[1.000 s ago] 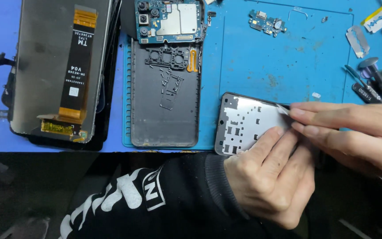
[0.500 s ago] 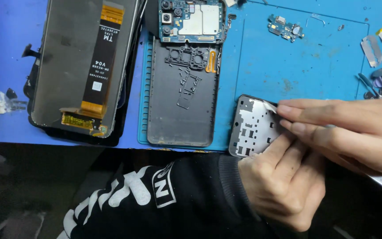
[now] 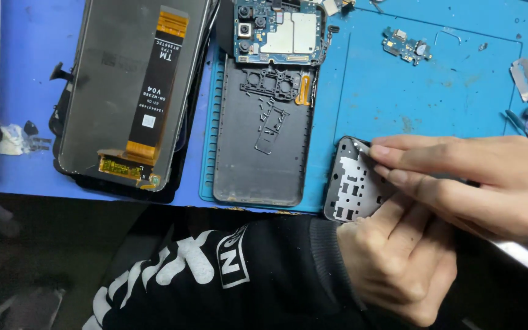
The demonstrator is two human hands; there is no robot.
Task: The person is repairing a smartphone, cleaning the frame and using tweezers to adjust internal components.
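A silver metal phone mid-frame (image 3: 352, 186) lies at the near edge of the blue work mat (image 3: 386, 91). My left hand (image 3: 398, 263), in a black printed sleeve, grips its lower right side from below. My right hand (image 3: 478, 180) reaches in from the right, fingertips pressed on the frame's top right corner. A thin silvery tool end (image 3: 520, 256) sticks out beneath my right hand.
A dark phone back cover (image 3: 264, 140) lies left of the frame, with a green circuit board (image 3: 279, 30) at its top. A phone screen with an orange flex cable (image 3: 129, 91) rests face down further left. A small connector board (image 3: 406, 44), razor blade (image 3: 524, 79) and tools sit at the right.
The view has shifted so everything sits further right and lower. My right fingers have slid slightly along the frame's top corner; both hands keep their hold.
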